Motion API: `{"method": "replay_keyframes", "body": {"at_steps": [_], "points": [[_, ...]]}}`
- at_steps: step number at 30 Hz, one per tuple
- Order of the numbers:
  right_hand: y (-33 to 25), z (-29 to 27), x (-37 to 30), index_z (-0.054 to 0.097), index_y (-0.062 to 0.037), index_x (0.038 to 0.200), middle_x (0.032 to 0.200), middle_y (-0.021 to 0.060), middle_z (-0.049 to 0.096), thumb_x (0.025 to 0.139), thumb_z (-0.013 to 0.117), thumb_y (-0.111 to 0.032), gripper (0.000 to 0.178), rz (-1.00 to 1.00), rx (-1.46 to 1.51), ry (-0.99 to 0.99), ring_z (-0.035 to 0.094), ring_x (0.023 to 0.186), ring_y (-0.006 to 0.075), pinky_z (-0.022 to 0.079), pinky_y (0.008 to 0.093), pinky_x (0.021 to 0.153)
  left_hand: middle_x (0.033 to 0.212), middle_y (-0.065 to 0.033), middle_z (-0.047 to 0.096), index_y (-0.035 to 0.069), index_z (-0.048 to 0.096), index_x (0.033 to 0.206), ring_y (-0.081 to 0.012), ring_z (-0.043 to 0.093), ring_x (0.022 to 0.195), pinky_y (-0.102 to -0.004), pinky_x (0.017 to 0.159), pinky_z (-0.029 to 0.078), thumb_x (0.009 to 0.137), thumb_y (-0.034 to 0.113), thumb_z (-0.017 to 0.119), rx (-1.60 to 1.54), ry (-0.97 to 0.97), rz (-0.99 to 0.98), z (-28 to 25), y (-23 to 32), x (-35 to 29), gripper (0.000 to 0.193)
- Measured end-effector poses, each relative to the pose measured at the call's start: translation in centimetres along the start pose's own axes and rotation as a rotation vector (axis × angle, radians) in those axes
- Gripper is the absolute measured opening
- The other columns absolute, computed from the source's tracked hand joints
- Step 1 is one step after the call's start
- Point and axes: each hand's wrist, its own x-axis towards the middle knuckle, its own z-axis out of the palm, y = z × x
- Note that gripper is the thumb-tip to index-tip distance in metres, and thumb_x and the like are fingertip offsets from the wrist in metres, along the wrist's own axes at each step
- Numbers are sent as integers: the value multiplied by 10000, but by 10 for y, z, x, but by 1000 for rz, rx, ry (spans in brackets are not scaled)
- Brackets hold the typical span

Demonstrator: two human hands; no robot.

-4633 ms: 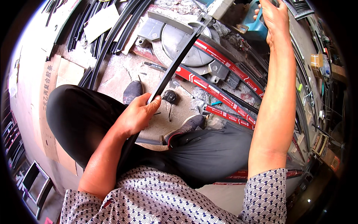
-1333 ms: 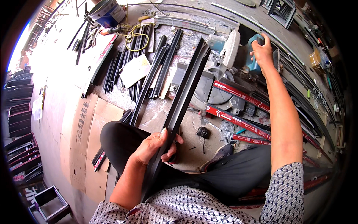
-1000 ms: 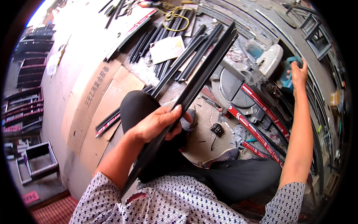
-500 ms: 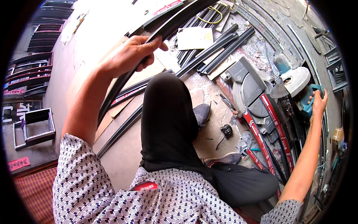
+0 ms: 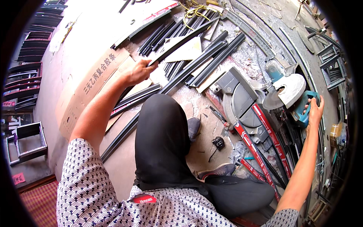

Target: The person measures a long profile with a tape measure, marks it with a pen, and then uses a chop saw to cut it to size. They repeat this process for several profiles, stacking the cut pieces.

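My left hand reaches out to the left and grips a long black metal profile, whose far end points up and right over a pile of similar black profiles on the floor. My right hand is stretched far right and rests on the teal handle of a mitre saw with a white blade guard. My knee in black trousers fills the middle.
Flattened brown cardboard lies left of the profiles. A red-striped saw fence runs diagonally at the right. Black metal frames stand at the left edge, more frames at the upper right. A yellow cord lies at the top.
My left hand has swung the black profile from over my lap out to the left and lowered it toward the pile on the floor. My right hand stayed on the saw handle.
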Motion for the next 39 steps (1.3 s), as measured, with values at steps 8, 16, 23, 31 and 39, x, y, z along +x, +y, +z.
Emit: {"method": "replay_keyframes", "body": {"at_steps": [8, 16, 23, 31, 39], "points": [[6, -9, 11, 367, -139, 1577, 1053, 39, 676, 1038, 627, -271, 613, -23, 1, 4, 595, 716, 103, 511, 274, 550, 621, 12, 479, 40, 644, 1077, -98, 448, 583, -329, 554, 384, 1080, 549, 508, 31, 56, -55, 22, -37, 30, 527], [-2, -7, 12, 365, -143, 1581, 1060, 33, 682, 1042, 621, -279, 612, 6, -11, 5, 590, 695, 94, 497, 263, 529, 635, 21, 460, 49, 629, 1041, -110, 427, 596, -343, 572, 387, 1077, 519, 528, 56, 137, 21, 29, -71, 44, 482], [-5, -6, 12, 387, -152, 1562, 1057, 26, 686, 1040, 618, -280, 585, 11, -29, 15, 581, 700, 86, 487, 259, 521, 717, 8, 471, 29, 640, 1068, -112, 432, 699, -346, 628, 408, 1092, 401, 546, -73, 177, 25, 48, -101, 58, 384], [-2, -11, 18, 394, -150, 1556, 1053, 27, 687, 1041, 615, -285, 576, -2, -49, 2, 583, 701, 85, 490, 256, 541, 868, -227, 653, -10, 619, 1147, -302, 604, 821, -451, 789, 491, 1089, 364, 536, 158, 167, 193, 42, -116, 54, 388], [1, -14, 26, 377, -143, 1576, 1067, 32, 698, 1048, 615, -307, 602, 1, -88, 3, 595, 715, 85, 497, 255, 554, 1012, -318, 670, -22, 607, 1190, -468, 646, 983, -486, 863, 502, 1088, 310, 524, 344, 105, 296, 38, -119, 49, 358]]}}
